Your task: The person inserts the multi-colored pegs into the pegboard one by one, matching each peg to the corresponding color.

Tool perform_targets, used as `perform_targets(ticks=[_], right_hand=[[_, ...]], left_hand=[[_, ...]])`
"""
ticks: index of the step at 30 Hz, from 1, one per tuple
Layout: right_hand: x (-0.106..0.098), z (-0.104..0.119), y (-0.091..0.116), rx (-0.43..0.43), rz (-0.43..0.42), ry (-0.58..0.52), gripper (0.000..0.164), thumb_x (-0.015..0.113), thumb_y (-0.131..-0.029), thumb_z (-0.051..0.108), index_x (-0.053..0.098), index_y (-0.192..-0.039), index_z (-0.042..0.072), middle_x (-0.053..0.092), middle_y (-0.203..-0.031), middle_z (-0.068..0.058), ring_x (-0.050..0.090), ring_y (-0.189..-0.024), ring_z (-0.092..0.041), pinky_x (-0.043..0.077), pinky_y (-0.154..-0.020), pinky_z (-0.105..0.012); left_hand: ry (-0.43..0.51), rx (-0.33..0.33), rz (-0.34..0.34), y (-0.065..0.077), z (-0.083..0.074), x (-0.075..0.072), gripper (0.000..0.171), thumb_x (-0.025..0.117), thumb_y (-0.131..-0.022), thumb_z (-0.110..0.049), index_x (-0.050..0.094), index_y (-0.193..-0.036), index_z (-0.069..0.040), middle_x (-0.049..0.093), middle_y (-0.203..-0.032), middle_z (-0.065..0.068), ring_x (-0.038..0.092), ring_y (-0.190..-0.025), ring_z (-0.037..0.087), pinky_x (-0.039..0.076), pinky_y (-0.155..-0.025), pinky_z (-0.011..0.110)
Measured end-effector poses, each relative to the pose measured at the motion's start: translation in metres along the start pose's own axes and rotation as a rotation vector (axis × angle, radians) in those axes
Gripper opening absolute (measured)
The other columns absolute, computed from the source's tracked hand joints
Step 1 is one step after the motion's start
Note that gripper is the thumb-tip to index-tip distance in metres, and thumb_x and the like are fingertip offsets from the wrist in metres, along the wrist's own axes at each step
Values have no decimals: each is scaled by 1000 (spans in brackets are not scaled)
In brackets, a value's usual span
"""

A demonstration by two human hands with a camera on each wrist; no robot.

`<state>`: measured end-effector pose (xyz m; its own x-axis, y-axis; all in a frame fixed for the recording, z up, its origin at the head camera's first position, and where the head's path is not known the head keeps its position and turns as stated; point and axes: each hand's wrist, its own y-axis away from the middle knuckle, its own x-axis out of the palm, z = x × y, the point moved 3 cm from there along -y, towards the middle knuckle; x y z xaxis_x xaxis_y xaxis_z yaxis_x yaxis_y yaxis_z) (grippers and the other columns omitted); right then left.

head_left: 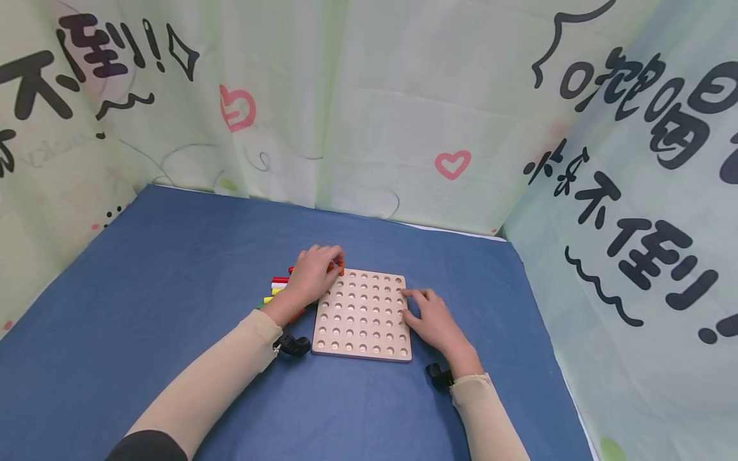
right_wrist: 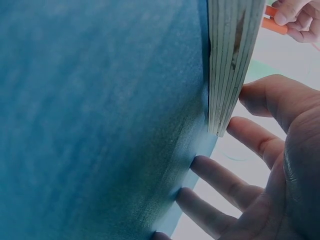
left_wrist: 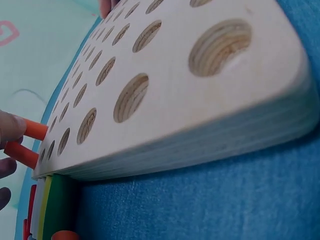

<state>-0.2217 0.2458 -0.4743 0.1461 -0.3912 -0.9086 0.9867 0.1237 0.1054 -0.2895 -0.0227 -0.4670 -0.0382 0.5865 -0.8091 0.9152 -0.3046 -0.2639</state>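
A pale wooden board [head_left: 362, 353] with rows of round holes lies flat on the blue cloth. At its far left corner my left hand [head_left: 311, 274] pinches an orange peg [left_wrist: 36, 130] with thumb and fingertips, its end at the board's holes. Another orange peg [left_wrist: 22, 155] stands close beside it, partly behind the fingers. On the opposite side, my right hand [head_left: 435, 320] has thumb and index finger on the board's right edge. Its other fingers spread toward the cloth in the right wrist view.
Left of the board lie several coloured pegs, among them a red peg [head_left: 280, 280], a yellow peg [head_left: 277, 292] and a green peg [left_wrist: 61, 205], partly hidden by the left hand and wrist. Blue cloth [head_left: 190, 275] covers the table. A printed curtain [head_left: 369, 128] surrounds its back and sides.
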Motion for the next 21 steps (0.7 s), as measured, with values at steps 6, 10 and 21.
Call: perform_targets(ticks=[6,10,21], right_hand=[[0,0,0,3,2,-12,48,59,-105,31,53,-150,19,47,-148,-20,46,-137,-43,43,-106,-62],[0,0,1,-1,-6,-10,48,60,-104,30,53,-150,18,48,-147,-21,46,-137,-43,43,-106,-62],[0,0,1,-7,-3,-8,48,60,-104,29,53,-150,18,48,-147,-21,46,-137,-43,43,-105,-62]], left_hand=[[-26,28,6,0,2,0,9,67,-101,-15,68,-109,-19,71,-110,4,60,-104,29,46,-91,51],[-34,42,-12,2,2,-3,13,66,-101,-13,70,-111,-18,71,-113,6,60,-103,30,47,-89,51],[13,14,-21,10,4,-12,20,65,-100,-11,69,-119,-13,70,-116,6,60,-108,29,46,-94,52]])
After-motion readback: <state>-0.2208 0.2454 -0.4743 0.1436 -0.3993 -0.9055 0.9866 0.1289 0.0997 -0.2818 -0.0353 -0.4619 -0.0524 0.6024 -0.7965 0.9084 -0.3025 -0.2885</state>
